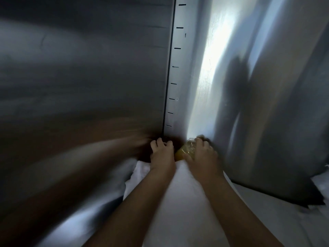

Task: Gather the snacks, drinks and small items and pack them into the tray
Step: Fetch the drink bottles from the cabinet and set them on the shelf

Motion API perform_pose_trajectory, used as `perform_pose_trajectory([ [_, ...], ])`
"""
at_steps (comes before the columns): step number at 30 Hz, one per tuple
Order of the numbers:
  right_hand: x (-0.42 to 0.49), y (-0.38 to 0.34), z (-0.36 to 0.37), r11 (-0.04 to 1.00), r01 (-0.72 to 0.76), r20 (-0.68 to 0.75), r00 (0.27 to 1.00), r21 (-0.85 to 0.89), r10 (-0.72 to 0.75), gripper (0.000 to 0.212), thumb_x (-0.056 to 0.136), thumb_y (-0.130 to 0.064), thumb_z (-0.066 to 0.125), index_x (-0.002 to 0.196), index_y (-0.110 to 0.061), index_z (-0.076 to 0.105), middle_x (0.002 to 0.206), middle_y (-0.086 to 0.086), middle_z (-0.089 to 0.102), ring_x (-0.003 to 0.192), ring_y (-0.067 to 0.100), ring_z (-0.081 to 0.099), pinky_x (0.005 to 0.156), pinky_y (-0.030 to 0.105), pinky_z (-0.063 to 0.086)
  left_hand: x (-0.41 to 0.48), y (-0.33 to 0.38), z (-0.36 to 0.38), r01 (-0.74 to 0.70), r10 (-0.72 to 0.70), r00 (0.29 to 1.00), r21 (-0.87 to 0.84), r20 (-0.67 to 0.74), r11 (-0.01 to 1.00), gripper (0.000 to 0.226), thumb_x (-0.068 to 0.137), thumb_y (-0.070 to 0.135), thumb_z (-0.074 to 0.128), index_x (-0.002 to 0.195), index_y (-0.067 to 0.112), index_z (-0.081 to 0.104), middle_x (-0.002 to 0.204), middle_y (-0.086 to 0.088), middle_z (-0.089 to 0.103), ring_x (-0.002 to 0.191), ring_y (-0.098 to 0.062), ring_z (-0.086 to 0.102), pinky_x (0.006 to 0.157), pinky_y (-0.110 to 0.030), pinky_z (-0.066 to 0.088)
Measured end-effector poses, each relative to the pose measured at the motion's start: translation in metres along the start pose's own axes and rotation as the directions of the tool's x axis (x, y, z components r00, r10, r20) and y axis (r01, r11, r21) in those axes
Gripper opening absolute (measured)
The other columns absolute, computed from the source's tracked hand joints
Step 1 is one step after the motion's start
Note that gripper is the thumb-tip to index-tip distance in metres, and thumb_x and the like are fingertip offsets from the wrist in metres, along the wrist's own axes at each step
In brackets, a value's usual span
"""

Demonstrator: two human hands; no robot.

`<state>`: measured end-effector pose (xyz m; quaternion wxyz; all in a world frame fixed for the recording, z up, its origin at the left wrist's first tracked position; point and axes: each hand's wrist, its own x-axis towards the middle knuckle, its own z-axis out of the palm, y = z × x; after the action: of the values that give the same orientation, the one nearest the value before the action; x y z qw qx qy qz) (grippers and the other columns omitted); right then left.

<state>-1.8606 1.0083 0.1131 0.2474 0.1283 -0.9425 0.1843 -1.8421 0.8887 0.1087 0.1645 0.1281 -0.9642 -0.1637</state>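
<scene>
Two hands reach forward, low, at the foot of a tall metal unit; the view is heavily blurred.

- Right hand [203, 155]: fingers curled over the top and side of a yellow drink [180, 153], a clear container with yellow liquid. Judged a lifting grip, taken from above because the container sits low and tight against the metal.
- Left hand [162, 155]: fingers bent over the edge of a dark gap [142, 154] just beside the drink. Cannot tell whether it holds anything or only braces there; a small glint shows between the fingers, unidentified.
- Task item: the yellow drink is between the two hands, at the base of the slotted strip [175, 66], touching the right hand. The tray is not in view, so the drink is judged not yet packed.
- Surroundings: left panel [89, 68] and right panel [267, 113], both brushed metal, close in on either side of the strip. White surface [179, 196] lies under both forearms.
- Obstructions: the panels leave a narrow pocket around the drink, so it likely has to come back toward the person. The smooth container could slip in a top grip.
</scene>
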Motion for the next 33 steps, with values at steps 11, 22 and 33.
perform_pose_trajectory([
  [11,-0.011,-0.003,-0.015,0.947,0.219,-0.102,0.974,0.233,-0.2,0.058,0.087,-0.025,0.062,0.139,-0.014,0.039,0.14,0.005,0.04,0.13,0.02,0.03,0.105,0.023,0.025,-0.007,-0.012,0.01,-0.057,0.038,0.983,-0.102,-0.178,0.993,0.051,0.094,0.012,0.043,0.143,0.017,0.031,0.15,-0.012,0.024,0.135,-0.027,0.021,0.104,-0.032,0.028],
  [22,-0.035,-0.007,-0.038,0.799,0.42,-0.457,0.865,0.431,-0.209,0.045,0.082,-0.03,0.065,0.121,-0.011,0.054,0.126,0.005,0.053,0.121,0.016,0.046,0.106,0.025,0.034,-0.053,-0.002,-0.033,-0.442,0.086,0.783,-0.454,-0.616,0.774,0.057,0.076,0.0,0.068,0.129,0.008,0.049,0.136,-0.01,0.043,0.125,-0.014,0.032,0.103,-0.008,0.016],
  [33,-0.075,-0.042,-0.124,0.446,0.423,-0.491,0.87,0.788,0.042,0.037,0.083,-0.028,0.067,0.117,-0.026,0.053,0.134,0.001,0.049,0.126,0.027,0.047,0.099,0.057,0.041,-0.129,0.029,-0.14,-0.663,0.103,0.644,-0.486,-0.758,0.569,0.055,0.073,0.01,0.07,0.123,0.014,0.048,0.132,0.004,0.046,0.126,-0.012,0.041,0.106,-0.03,0.034],
])
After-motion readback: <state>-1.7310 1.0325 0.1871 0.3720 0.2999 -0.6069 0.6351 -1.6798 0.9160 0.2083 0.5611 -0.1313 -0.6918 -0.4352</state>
